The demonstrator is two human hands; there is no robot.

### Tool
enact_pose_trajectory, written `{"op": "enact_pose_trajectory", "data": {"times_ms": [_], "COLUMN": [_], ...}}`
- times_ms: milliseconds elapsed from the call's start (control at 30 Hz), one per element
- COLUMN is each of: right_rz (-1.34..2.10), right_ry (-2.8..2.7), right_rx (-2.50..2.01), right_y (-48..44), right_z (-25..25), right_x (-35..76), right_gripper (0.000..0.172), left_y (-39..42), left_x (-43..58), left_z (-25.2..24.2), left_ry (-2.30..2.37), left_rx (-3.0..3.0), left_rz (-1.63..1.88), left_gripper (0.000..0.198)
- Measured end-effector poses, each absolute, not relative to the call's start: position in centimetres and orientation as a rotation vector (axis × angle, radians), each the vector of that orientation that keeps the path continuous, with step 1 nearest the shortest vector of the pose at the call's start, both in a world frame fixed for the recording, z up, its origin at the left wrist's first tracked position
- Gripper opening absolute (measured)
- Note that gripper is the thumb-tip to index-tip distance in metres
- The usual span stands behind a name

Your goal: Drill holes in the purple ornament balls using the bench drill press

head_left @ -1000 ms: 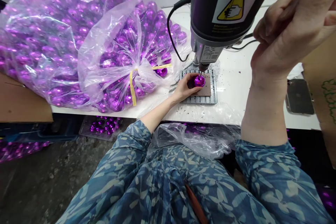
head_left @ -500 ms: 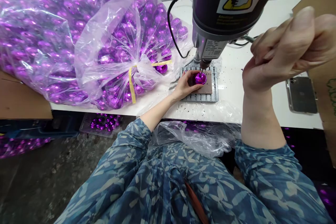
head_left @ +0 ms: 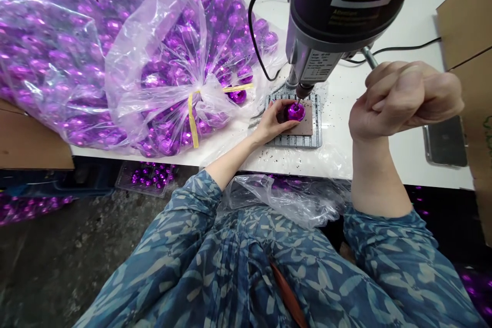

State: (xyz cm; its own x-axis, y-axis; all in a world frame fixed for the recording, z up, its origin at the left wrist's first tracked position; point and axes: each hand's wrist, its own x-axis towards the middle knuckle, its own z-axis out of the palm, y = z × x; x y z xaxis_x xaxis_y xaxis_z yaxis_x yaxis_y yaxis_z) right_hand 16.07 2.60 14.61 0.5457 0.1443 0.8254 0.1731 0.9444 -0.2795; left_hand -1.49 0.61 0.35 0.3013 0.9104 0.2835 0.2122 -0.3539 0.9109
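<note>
My left hand (head_left: 273,122) is closed around a shiny purple ball (head_left: 295,111), holding it on a brown pad on the slotted metal base (head_left: 299,139) of a bench drill press (head_left: 338,5). The drill bit touches the top of the ball. My right hand (head_left: 400,100) is wrapped in a fist around the press's metal feed lever (head_left: 368,56), at the right of the machine head.
Big clear plastic bags (head_left: 115,51) full of purple balls lie on the white table (head_left: 384,154) at the left. A phone (head_left: 445,142) lies at the right beside cardboard (head_left: 471,31). A loose plastic bag (head_left: 288,200) hangs over my lap. More balls sit in a tray (head_left: 148,177) on the floor.
My right hand has pulled the lever down from head height to mid-frame. The drill bit has come down onto the ball. My left hand has stayed on the ball.
</note>
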Motion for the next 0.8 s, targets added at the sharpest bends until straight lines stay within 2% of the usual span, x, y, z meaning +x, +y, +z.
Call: {"op": "enact_pose_trajectory", "data": {"times_ms": [167,400,533,633,800], "right_rz": [-0.060,-0.033,0.068,0.171,0.436], "right_ry": [-1.004,-1.059,-1.072,-1.102,-1.149], "right_rx": [-0.239,-0.246,-0.329,-0.436,-0.891], "right_y": [3.1,2.7,2.1,2.6,3.6], "right_z": [14.1,13.9,17.0,20.6,25.3], "right_x": [16.2,16.6,15.9,15.7,16.0], "right_gripper": [0.064,0.075,0.075,0.068,0.057], "left_y": [0.7,0.9,0.9,0.8,0.5], "left_x": [-1.5,-1.3,-1.1,-1.0,-0.8], "left_z": [0.4,0.0,-0.1,-0.1,0.4], "left_ry": [1.002,1.003,0.996,0.998,1.039], "left_rx": [1.774,1.768,1.745,1.732,1.724], "left_rz": [1.106,1.127,1.152,1.151,1.161], "left_gripper": [0.064,0.063,0.061,0.059,0.057]}}
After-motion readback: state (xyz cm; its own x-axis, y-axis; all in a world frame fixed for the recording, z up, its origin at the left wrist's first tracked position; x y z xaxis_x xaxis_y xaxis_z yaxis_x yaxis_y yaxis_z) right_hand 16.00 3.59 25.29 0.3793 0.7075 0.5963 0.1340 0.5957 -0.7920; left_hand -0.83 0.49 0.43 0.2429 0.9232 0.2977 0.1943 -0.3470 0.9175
